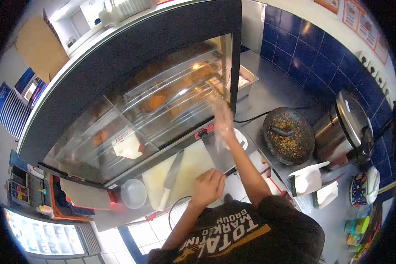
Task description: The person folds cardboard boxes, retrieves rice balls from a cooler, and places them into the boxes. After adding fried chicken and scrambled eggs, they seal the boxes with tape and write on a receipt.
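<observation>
My right hand (224, 122), in a thin clear plastic glove, reaches up to the right end of the glass-fronted display cabinet (132, 57). Its fingers look stretched out against the glass edge, somewhat blurred. Behind the glass, browned food pieces (155, 102) lie on racks, and a white paper box (126, 145) stands lower left. Close to my body, my left hand (209, 187) is curled into a loose fist, with nothing seen in it. Beside that hand, a knife (173, 174) with a white handle lies across a pale cutting board (196, 160).
A clear plastic bowl (133, 193) sits left of the board. On the steel counter at right are a round dark lid (289, 136) sprinkled with crumbs, a large steel pot (339, 132) and white paper boxes (307, 179). A black cable (256, 118) crosses the counter. A metal pan (246, 81) stands behind the cabinet's end.
</observation>
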Action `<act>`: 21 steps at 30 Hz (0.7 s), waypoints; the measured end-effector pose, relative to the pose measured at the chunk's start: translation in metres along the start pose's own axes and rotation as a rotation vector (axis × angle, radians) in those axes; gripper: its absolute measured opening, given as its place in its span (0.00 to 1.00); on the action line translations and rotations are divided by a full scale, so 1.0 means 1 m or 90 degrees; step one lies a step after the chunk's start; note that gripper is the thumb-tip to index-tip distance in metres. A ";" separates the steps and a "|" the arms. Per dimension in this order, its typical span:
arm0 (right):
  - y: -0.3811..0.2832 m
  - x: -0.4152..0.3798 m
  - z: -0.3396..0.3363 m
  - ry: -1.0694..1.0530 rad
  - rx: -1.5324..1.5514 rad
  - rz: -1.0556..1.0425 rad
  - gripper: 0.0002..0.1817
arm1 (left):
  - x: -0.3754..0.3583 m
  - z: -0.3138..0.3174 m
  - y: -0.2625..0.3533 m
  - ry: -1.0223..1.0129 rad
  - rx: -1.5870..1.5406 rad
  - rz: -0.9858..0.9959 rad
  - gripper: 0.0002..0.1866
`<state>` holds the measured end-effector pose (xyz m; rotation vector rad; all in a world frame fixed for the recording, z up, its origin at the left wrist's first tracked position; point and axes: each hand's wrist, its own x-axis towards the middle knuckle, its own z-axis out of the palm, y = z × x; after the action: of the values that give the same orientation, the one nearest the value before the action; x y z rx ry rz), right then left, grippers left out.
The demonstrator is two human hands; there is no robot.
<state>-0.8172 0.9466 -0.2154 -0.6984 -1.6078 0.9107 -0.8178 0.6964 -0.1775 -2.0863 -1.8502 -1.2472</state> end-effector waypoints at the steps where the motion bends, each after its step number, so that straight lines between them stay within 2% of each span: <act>1: -0.006 0.023 -0.005 0.048 -0.090 -0.042 0.27 | -0.001 -0.001 -0.001 0.001 0.001 0.000 0.05; 2: -0.009 0.039 -0.009 0.096 -0.179 -0.086 0.26 | -0.005 -0.003 -0.003 -0.002 -0.007 -0.047 0.04; 3: -0.008 0.048 -0.009 0.095 -0.175 -0.087 0.26 | -0.010 -0.005 -0.005 -0.006 -0.014 -0.095 0.04; 5: -0.004 0.059 -0.007 0.129 -0.261 -0.036 0.26 | -0.029 -0.004 -0.016 -0.011 -0.007 -0.141 0.03; 7: -0.009 0.062 -0.006 0.122 -0.262 -0.015 0.26 | -0.047 -0.005 -0.021 -0.013 -0.002 -0.193 0.04; 10: -0.020 0.058 -0.003 0.150 -0.221 -0.059 0.24 | -0.069 -0.007 -0.018 0.038 -0.032 -0.316 0.04; 12: -0.027 0.048 0.000 0.083 -0.211 -0.045 0.21 | -0.077 -0.005 -0.014 0.054 -0.030 -0.350 0.04; 14: -0.020 0.036 0.011 0.037 -0.204 -0.209 0.21 | -0.077 -0.002 -0.012 0.055 -0.022 -0.402 0.03; 16: -0.034 0.015 0.022 -0.086 -0.098 -0.102 0.19 | -0.073 0.004 -0.009 0.060 -0.019 -0.395 0.03; 17: -0.032 0.016 0.026 -0.087 -0.097 -0.102 0.19 | -0.068 0.007 -0.008 0.071 -0.017 -0.383 0.03; 19: -0.021 0.019 0.035 -0.237 0.148 -0.197 0.17 | -0.059 0.010 -0.003 0.074 -0.024 -0.390 0.03; 21: 0.017 0.035 0.042 -0.128 -0.125 -0.241 0.15 | -0.057 0.006 0.003 0.077 -0.026 -0.400 0.03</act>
<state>-0.8659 0.9761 -0.2157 -0.4202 -1.9454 0.5649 -0.8086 0.6542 -0.2145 -1.4319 -2.5348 -1.4837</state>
